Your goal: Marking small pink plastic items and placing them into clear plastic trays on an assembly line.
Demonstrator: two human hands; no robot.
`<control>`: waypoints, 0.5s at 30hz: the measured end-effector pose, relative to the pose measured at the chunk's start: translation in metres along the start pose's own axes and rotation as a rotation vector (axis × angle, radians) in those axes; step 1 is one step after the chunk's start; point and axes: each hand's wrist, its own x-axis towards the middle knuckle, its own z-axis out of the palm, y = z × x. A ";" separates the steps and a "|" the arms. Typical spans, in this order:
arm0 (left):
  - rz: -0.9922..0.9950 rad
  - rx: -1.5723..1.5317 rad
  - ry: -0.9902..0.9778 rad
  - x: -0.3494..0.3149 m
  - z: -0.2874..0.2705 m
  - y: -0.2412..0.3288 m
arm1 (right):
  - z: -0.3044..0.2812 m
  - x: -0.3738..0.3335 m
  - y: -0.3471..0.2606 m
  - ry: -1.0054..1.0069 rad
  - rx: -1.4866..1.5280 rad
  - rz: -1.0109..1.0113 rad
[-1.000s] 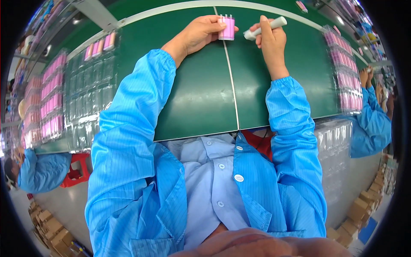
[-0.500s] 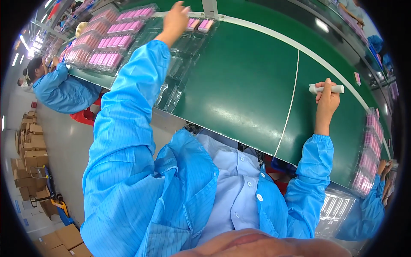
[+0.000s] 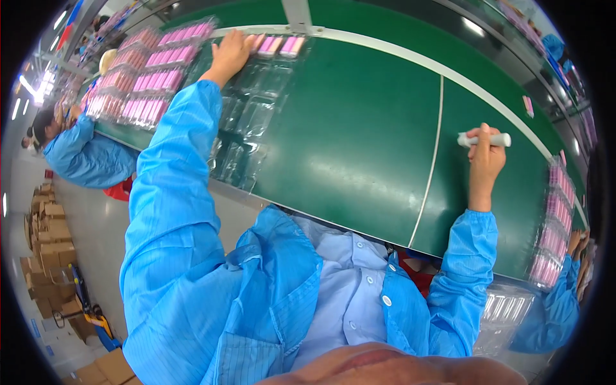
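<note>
My left hand point(image 3: 231, 54) reaches to the far end of a clear plastic tray point(image 3: 256, 115) at the left, fingers stretched out over its far row. Beside the fingertips, small pink-and-cream blocks point(image 3: 292, 46) sit in that row; the tray's nearer compartments look bare. What lies right under the hand is hidden. On the right, my right hand point(image 3: 484, 157) is closed around a white, tube-shaped tool point(image 3: 497, 139), held level above the green tabletop point(image 3: 346, 141). I cannot make out the tool's exact kind.
Filled trays of pink pieces point(image 3: 154, 80) are stacked at the far left, near a seated person in blue point(image 3: 86, 151). More pink-filled trays point(image 3: 552, 237) stand at the right edge beside another person's blue sleeve point(image 3: 552, 314). A small pink piece point(image 3: 528, 106) lies at the far right.
My left hand has come down and left onto the tray's far row, and another pink block shows beside it. My right hand keeps hold of the white tool. The whole view has shifted slightly.
</note>
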 end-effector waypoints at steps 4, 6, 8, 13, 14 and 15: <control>0.608 -0.319 0.294 0.018 -0.025 0.067 | 0.018 -0.007 0.012 0.010 -0.176 -0.192; 0.800 -0.403 0.332 0.018 -0.063 0.144 | 0.020 -0.011 -0.006 -0.049 -0.302 -0.330; 1.028 -0.610 0.083 0.019 -0.075 0.217 | 0.025 -0.008 -0.007 -0.073 -0.302 -0.476; 0.945 -0.867 -0.102 0.049 -0.019 0.403 | -0.001 0.002 -0.005 -0.002 -0.416 -0.567; 0.871 -0.873 -0.153 0.060 -0.005 0.431 | -0.002 0.006 -0.005 0.026 -0.425 -0.574; 0.798 -0.887 -0.202 0.073 0.010 0.463 | -0.007 0.010 -0.004 0.032 -0.427 -0.572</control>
